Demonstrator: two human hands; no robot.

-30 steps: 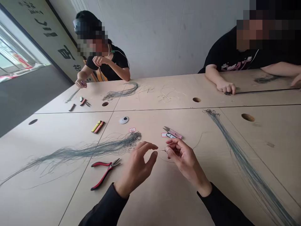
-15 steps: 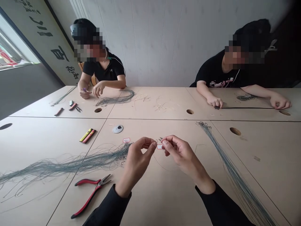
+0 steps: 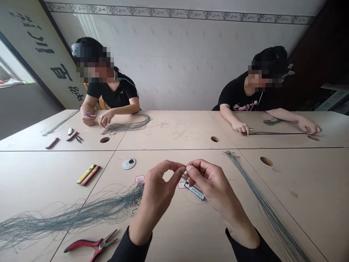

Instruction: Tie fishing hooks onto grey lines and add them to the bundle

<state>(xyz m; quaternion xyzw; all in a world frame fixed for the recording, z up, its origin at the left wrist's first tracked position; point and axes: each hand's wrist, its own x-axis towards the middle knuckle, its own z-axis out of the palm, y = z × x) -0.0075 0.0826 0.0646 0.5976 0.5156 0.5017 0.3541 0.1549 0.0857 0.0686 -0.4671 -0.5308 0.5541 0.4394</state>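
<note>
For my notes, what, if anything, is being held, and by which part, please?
Left hand and right hand seemingly pinch a thin line; where along it is unclear.

You have two people [image 3: 120, 95] across the tabletop [image 3: 169, 233], four holes [image 3: 266, 161] in it, and, nearer you, two bundles of line [image 3: 81, 216], two red-bordered labels [image 3: 139, 178], one pair of pliers [image 3: 101, 245] and one round disc [image 3: 127, 164].

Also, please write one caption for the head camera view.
Bare left hand and bare right hand meet at fingertips between a wavy blue-grey strand bundle and a straighter one.
</note>
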